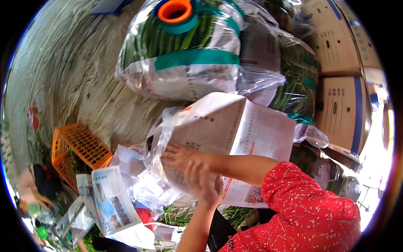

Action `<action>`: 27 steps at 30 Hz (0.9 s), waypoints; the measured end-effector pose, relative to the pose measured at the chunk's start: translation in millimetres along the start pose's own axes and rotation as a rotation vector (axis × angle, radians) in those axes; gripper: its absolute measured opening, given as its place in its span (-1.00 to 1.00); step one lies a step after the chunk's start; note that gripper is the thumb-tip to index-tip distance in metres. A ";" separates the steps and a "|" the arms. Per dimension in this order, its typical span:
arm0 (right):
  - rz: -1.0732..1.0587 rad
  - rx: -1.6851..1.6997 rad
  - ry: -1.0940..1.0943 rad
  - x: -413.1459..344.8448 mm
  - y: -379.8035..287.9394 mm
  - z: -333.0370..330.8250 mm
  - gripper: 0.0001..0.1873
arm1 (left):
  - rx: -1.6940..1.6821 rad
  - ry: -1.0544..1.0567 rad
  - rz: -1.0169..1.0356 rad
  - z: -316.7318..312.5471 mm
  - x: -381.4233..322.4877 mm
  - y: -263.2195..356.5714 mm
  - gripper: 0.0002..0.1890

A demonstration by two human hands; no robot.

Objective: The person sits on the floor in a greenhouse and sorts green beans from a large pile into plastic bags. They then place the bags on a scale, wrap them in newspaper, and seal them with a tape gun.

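Note:
My right hand (179, 156) lies palm down, fingers apart, at the left edge of an opened newspaper sheet (267, 126), beside bunched clear plastic film (165, 135). My left hand (204, 186), blurred, is just below my right wrist and over the sheet; its fingers are partly spread, with nothing seen in them. Whether it touches the paper, I cannot tell. Beyond the sheet lies a clear plastic bag (179, 78) of long green vegetables, lined with newspaper and banded with green tape. A roll of green tape with an orange core (174, 12) rests on that bag.
Another taped bag of green vegetables (292, 78) stands at the right, beside stacked cardboard boxes (341, 110). An orange plastic crate (86, 146), a folded newspaper (110, 201) and loose greens (176, 215) are at the left and below. Another person (30, 189) is at the lower left.

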State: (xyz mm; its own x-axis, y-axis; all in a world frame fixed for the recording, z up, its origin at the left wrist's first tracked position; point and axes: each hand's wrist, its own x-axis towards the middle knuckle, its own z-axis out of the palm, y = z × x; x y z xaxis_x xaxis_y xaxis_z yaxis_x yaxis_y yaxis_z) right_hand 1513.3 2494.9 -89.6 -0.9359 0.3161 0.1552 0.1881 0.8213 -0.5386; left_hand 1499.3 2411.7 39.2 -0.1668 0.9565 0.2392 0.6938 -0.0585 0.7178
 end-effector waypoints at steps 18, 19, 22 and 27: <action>0.106 0.130 -0.102 -151.7 -46.5 -75.4 -0.38 | 0.023 -0.273 -0.233 29.8 -32.7 -53.1 -0.50; 0.083 0.069 -0.109 -151.3 -43.3 -73.1 -0.35 | 0.043 -0.234 -0.266 16.5 -48.2 -60.0 -0.46; 0.029 -0.084 -0.112 -150.9 -36.8 -65.1 -0.23 | 0.231 -0.230 -0.433 -16.3 -85.7 -46.6 -0.44; 0.005 -0.147 -0.120 -154.8 -35.6 -60.6 -0.21 | 0.491 -0.654 -0.387 -27.8 -99.3 -11.5 -0.36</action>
State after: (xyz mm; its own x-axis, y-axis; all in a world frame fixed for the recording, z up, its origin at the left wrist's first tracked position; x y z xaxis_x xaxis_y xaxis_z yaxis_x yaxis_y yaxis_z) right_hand 1669.5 2445.5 -44.3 -0.9620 0.2688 0.0480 0.2263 0.8831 -0.4110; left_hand 1488.4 2309.5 25.4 -0.1231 0.8644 -0.4875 0.9179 0.2859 0.2751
